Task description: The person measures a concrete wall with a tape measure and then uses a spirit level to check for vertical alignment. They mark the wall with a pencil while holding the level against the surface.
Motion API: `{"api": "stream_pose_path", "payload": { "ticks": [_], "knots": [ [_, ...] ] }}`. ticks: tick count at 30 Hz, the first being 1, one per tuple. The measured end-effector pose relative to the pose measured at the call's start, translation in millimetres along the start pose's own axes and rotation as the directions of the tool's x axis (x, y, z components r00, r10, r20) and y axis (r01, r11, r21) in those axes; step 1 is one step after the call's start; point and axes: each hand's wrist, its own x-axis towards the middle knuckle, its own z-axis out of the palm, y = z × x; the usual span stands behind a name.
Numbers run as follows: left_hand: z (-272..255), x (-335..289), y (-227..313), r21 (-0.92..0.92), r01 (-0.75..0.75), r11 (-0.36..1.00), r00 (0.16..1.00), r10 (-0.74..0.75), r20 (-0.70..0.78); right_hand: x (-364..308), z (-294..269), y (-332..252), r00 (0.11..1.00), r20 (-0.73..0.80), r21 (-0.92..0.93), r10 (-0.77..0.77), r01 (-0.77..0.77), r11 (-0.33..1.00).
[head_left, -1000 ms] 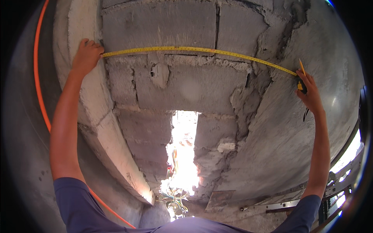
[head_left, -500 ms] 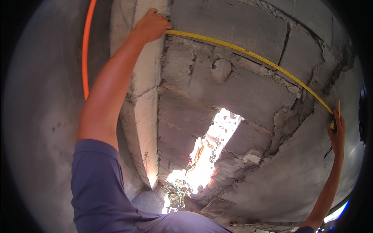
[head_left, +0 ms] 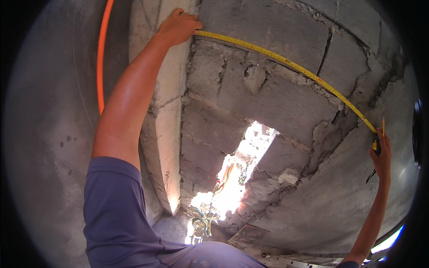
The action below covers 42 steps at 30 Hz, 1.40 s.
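A yellow tape measure blade [head_left: 286, 60] stretches across the rough grey block wall, bowing between my two hands. At its left end, my left hand [head_left: 179, 28] presses the blade tip with its fingers beside the pale concrete column [head_left: 169, 116]. Far to the right, my right hand [head_left: 382, 156] grips the black and yellow tape measure case [head_left: 376, 145], a dark strap hanging below it. A thin yellow pencil [head_left: 383, 126] sticks up from the fingers of that same hand. How the left fingertips pinch the blade is partly hidden.
An orange pipe [head_left: 101, 58] runs up the smooth grey wall at the left. Bright sunlight falls through an opening [head_left: 254, 143] in the blocks, with a tangle of loose wires [head_left: 202, 219] below it. A flat board [head_left: 247, 236] lies lower down.
My right hand has shifted a little left with the case and pencil. My left hand sits slightly farther right and higher in view. The blade stays stretched between them.
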Motion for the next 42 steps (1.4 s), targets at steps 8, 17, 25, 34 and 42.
{"api": "stream_pose_path", "payload": {
  "ticks": [8,17,25,34,42],
  "knots": [
    [64.2,-26.0,44.3,-0.907,0.029,0.421,0.965,-0.248,-0.084,-68.4,18.0,-67.4,0.987,-0.116,0.192,-0.109,0.130,0.973],
    [-24.4,-285.8,464.8,-0.944,0.236,-0.230,0.956,0.231,0.182,-304.0,87.0,-343.6,0.779,0.591,0.514,0.208,-0.563,0.647],
    [-169.5,-439.6,599.5,-0.453,0.705,-0.545,0.633,0.772,0.056,-516.5,-0.1,-292.8,0.343,0.701,0.177,0.625,-0.933,0.314],
    [-318.4,-357.7,769.9,-0.515,0.668,-0.538,0.554,0.821,-0.138,-690.4,-88.7,-213.8,0.205,0.575,0.096,0.792,-0.978,0.184],
    [-729.0,-136.3,882.5,-0.543,0.314,-0.779,0.507,0.621,-0.597,-829.8,-220.0,-122.2,-0.056,0.484,0.022,0.873,-0.997,-0.076]
  ]
}}
